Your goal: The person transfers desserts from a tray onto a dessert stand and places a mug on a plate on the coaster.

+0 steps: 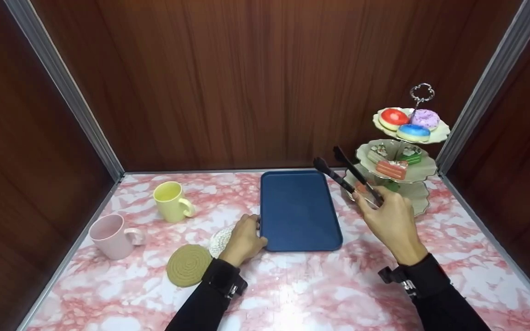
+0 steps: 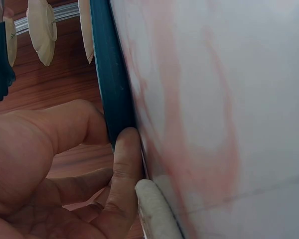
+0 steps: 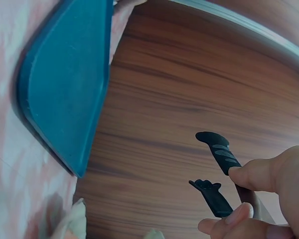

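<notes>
A dark blue rectangular tray (image 1: pixel 299 211) lies flat on the table. My left hand (image 1: pixel 244 241) pinches its left rim near the front corner; in the left wrist view the thumb bears on the tray's upper side and a finger lies against its outer edge. Tongs with black tips (image 1: pixel 337 178) are in my right hand (image 1: pixel 394 223), held between thumb and fingers above the table. Their arms stand apart with nothing between them. Behind the right hand rises a three-tier stand (image 1: pixel 423 174), its lowest plate partly hidden by that hand.
Red, blue and purple donuts (image 1: pixel 413 133) sit on the top plate, cake slices (image 1: pixel 391 170) on the middle one. Left are a yellow mug (image 1: pixel 169 202), a pink mug (image 1: pixel 112 239), a green-brown coaster (image 1: pixel 189 265) and a white coaster (image 1: pixel 219 240). Wooden walls (image 1: pixel 228 87) enclose the table.
</notes>
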### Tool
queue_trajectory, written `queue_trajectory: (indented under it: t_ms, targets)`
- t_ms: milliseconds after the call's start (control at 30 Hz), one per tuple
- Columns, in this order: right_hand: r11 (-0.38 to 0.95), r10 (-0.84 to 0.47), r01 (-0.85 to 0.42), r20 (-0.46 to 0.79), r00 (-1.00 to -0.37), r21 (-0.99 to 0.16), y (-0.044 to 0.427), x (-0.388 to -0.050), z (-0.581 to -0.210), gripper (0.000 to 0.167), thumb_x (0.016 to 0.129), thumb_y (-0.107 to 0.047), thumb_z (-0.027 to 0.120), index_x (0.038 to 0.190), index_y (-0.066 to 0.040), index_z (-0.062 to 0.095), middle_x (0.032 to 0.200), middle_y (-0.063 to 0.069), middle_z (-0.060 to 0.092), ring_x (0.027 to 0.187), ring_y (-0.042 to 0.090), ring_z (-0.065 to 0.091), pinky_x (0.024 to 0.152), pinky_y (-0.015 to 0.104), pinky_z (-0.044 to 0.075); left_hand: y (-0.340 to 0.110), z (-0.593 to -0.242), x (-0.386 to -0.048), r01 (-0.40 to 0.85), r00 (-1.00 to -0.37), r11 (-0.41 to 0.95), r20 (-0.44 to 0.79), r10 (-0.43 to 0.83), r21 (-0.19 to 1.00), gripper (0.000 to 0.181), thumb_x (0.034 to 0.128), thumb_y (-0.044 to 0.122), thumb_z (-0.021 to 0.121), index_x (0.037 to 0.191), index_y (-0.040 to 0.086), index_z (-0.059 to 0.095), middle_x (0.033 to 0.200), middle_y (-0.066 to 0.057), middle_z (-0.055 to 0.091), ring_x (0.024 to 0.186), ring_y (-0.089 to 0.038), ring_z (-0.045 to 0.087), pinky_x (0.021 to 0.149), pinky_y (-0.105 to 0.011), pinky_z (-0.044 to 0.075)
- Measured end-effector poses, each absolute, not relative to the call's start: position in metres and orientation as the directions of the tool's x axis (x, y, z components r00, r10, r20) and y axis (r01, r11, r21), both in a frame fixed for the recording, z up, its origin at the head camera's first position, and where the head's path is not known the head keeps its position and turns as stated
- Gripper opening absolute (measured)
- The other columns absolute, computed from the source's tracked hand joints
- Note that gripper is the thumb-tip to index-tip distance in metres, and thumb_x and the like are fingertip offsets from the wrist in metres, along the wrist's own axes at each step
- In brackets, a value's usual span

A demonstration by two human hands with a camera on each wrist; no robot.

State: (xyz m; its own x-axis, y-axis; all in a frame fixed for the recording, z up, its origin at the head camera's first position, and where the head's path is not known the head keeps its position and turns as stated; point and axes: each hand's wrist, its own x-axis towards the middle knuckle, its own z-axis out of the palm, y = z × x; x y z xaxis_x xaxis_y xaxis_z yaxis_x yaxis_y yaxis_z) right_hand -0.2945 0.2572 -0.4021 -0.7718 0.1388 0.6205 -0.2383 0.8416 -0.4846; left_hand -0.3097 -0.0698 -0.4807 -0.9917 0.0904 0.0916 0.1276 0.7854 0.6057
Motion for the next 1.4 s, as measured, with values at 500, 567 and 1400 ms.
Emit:
queue_trajectory:
  t_ms: [500, 567, 1400]
  targets:
    - [0.846, 0.106, -0.239, 0.589, -0.801, -0.476, 0.251, -0.304, -0.425, 0.043, 0.076, -0.052, 0.066, 0.099, -0.016, 0.069, 0.075, 0.012, 0.069, 0.070, 0.034, 0.065, 0.058, 0.048, 0.046, -0.070, -0.481, -0.310, 0.155, -0.987, 0.799, 0.118, 0.106, 0.581, 0.065, 0.0660, 0.015, 0.068, 0.128, 0.006, 0.051, 0.102, -0.002, 0.057, 0.099, -0.020, 0.053, 0.090, -0.033, 0.045]
    - [0.850, 0.100, -0.239, 0.589, -0.802, -0.469, 0.250, -0.306, -0.429, 0.040, 0.076, -0.052, 0.066, 0.092, -0.016, 0.068, 0.074, 0.012, 0.069, 0.070, 0.034, 0.065, 0.059, 0.048, 0.045, -0.070, -0.481, -0.309, 0.158, -0.987, 0.796, 0.122, 0.106, 0.584, 0.064, 0.0662, 0.015, 0.068, 0.127, 0.005, 0.051, 0.102, -0.002, 0.057, 0.099, -0.020, 0.053, 0.089, -0.033, 0.045]
    - [0.853, 0.024, -0.239, 0.492, -0.870, -0.465, 0.238, -0.313, -0.459, 0.048, 0.076, -0.051, 0.067, 0.103, -0.012, 0.069, 0.067, 0.004, 0.066, 0.064, 0.020, 0.060, 0.054, 0.037, 0.043, -0.071, -0.479, -0.309, 0.128, -0.992, 0.796, 0.079, 0.101, 0.592, 0.067, 0.0680, 0.015, 0.069, 0.131, 0.006, 0.048, 0.108, -0.003, 0.056, 0.101, -0.018, 0.052, 0.092, -0.033, 0.044]
